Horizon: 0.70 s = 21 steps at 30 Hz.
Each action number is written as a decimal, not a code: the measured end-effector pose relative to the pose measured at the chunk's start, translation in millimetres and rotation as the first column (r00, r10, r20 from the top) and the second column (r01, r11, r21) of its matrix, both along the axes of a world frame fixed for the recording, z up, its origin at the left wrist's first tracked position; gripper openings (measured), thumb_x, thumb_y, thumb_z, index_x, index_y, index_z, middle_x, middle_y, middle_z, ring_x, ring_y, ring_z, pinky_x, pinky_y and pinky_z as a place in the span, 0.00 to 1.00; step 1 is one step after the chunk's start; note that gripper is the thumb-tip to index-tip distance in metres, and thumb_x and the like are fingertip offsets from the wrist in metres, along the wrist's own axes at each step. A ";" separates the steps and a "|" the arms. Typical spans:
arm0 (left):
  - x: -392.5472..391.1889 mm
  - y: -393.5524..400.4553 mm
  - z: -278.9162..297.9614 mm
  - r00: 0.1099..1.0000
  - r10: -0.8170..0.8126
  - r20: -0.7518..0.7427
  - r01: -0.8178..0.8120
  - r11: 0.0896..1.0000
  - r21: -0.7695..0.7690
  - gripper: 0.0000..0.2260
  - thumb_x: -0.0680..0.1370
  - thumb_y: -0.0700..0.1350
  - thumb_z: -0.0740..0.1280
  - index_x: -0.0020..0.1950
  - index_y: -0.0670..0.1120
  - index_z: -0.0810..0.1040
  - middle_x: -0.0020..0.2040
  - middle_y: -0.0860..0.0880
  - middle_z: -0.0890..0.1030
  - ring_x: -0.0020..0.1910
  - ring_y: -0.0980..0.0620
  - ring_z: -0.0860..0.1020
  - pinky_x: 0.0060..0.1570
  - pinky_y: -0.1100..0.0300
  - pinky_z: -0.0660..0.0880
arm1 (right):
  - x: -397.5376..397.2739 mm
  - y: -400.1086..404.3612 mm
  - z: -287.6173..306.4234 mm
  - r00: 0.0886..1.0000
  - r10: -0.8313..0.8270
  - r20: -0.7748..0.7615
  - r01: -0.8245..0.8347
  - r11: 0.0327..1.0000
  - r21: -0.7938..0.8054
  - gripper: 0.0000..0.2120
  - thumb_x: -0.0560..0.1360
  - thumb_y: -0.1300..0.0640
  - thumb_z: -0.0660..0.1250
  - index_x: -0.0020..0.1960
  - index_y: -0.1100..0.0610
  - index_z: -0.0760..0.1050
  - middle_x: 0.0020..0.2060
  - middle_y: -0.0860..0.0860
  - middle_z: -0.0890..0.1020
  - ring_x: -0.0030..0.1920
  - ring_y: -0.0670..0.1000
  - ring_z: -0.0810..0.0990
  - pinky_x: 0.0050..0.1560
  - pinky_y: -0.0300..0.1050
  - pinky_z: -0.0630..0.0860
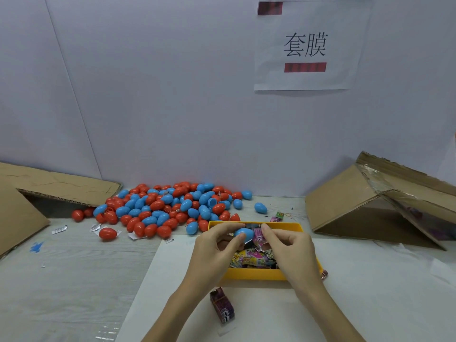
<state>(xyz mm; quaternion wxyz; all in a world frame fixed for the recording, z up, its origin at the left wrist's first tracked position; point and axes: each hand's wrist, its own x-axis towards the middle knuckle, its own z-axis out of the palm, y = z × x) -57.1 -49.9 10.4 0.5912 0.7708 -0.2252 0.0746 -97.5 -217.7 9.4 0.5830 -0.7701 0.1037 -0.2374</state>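
Your left hand grips one blue plastic egg, thumb and fingers curled round it, over the far end of one yellow tray of mixed packets. Your right hand pinches one pink packet against the egg. One heap of red and blue eggs lies beyond, too many to count. One banded packet bundle lies just before the tray.

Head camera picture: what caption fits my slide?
Left hand grips a blue plastic egg, right hand pinches a pink packet, above a yellow tray.
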 end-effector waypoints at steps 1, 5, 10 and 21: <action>-0.1 0.2 0.3 1.000 -0.005 -0.003 0.005 1.000 -0.006 0.13 0.78 0.46 0.73 0.63 0.49 0.83 0.53 0.55 0.86 0.52 0.57 0.84 0.53 0.58 0.82 | -0.3 0.2 -0.3 1.000 -0.006 0.007 0.006 1.000 -0.011 0.09 0.78 0.46 0.71 0.48 0.49 0.88 0.36 0.46 0.87 0.42 0.49 0.87 0.44 0.49 0.85; -0.8 0.1 2.1 1.000 -0.023 -0.001 0.023 1.000 -0.008 0.15 0.76 0.45 0.76 0.62 0.51 0.82 0.54 0.57 0.85 0.54 0.60 0.83 0.52 0.64 0.81 | -0.6 1.8 -0.7 0.999 0.006 0.045 -0.004 0.998 -0.055 0.09 0.76 0.49 0.73 0.53 0.50 0.87 0.39 0.38 0.87 0.44 0.38 0.85 0.45 0.36 0.82; -0.9 0.1 2.9 0.999 -0.037 -0.001 0.037 0.999 -0.025 0.15 0.74 0.43 0.77 0.60 0.49 0.82 0.53 0.56 0.85 0.53 0.59 0.83 0.52 0.64 0.81 | -1.1 3.2 -1.3 0.992 0.104 0.065 -0.103 0.994 -0.023 0.08 0.75 0.51 0.75 0.53 0.45 0.86 0.43 0.37 0.87 0.48 0.38 0.85 0.46 0.32 0.80; -1.3 1.0 6.1 0.998 -0.057 -0.028 0.054 0.992 -0.117 0.11 0.77 0.50 0.72 0.59 0.52 0.82 0.47 0.55 0.86 0.48 0.55 0.85 0.46 0.65 0.80 | -2.5 5.6 3.4 0.980 0.178 0.087 -0.189 0.972 0.140 0.15 0.72 0.48 0.74 0.58 0.49 0.85 0.49 0.42 0.88 0.52 0.42 0.85 0.51 0.38 0.83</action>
